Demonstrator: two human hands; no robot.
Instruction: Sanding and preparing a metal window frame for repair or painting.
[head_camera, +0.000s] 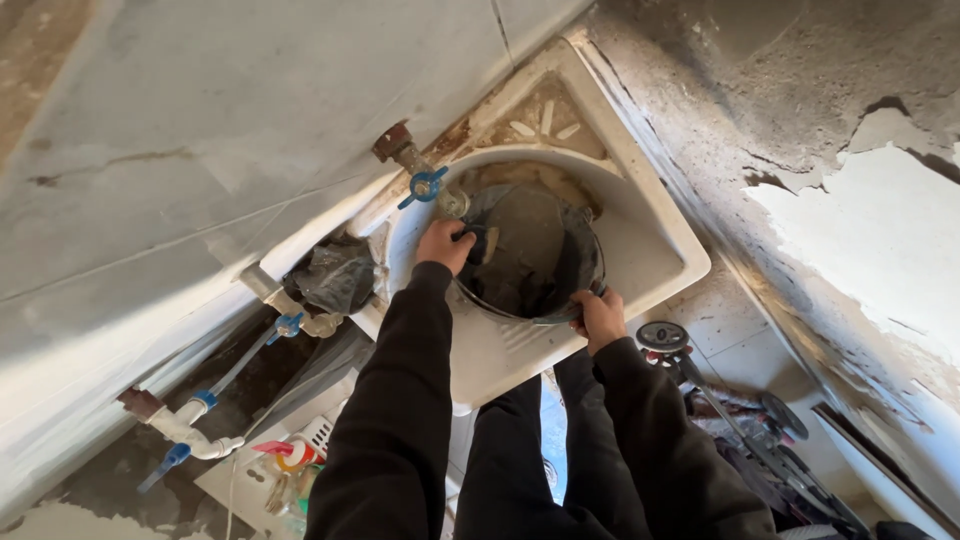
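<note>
A dirty dark bucket (535, 250) sits in a stained white sink (650, 250) set in a wall corner. My left hand (445, 243) grips the bucket's rim on the side near the tap. On the opposite rim, close to the sink's front edge, my right hand (600, 315) holds on. Both arms wear black sleeves. A rusty tap with a blue handle (425, 183) juts from the wall just above the bucket and my left hand. The bucket's inside looks caked with grey residue.
White pipes with blue valves (205, 400) run along the tiled wall left of the sink. A black plastic bag (335, 275) is bunched by the pipe. Tools with round discs (665, 338) and clutter lie on the floor at right. The right wall's plaster is peeling.
</note>
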